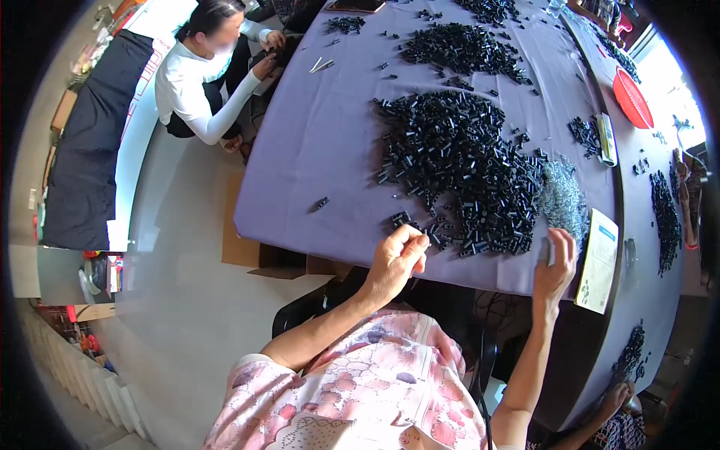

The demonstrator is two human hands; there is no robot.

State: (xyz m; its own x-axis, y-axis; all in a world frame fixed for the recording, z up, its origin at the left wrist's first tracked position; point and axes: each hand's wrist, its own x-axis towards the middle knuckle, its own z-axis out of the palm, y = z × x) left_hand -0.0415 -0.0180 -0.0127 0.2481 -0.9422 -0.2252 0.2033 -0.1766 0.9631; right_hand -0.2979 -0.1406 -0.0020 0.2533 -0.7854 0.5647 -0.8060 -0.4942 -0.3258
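Note:
My left hand (396, 259) is closed in a pinch at the table's near edge, in front of a large heap of small black cylindrical parts (457, 157). Whatever sits between its fingertips is too small to make out. A few black parts (403, 219) lie just beyond it. Farther right, my right hand (555, 264) is at the near end of a pile of small silvery, wiry pieces (564, 196). Its fingers are bent, with the thumb apart from them, and I see nothing held there.
A purple cloth (300, 165) covers the table. To the right of my right hand lies a pale booklet (598, 261). More black heaps (461, 49) and a red basket (632, 99) are farther off. A person in white (199, 79) works at the left edge; another person's hand (616, 397) shows lower right.

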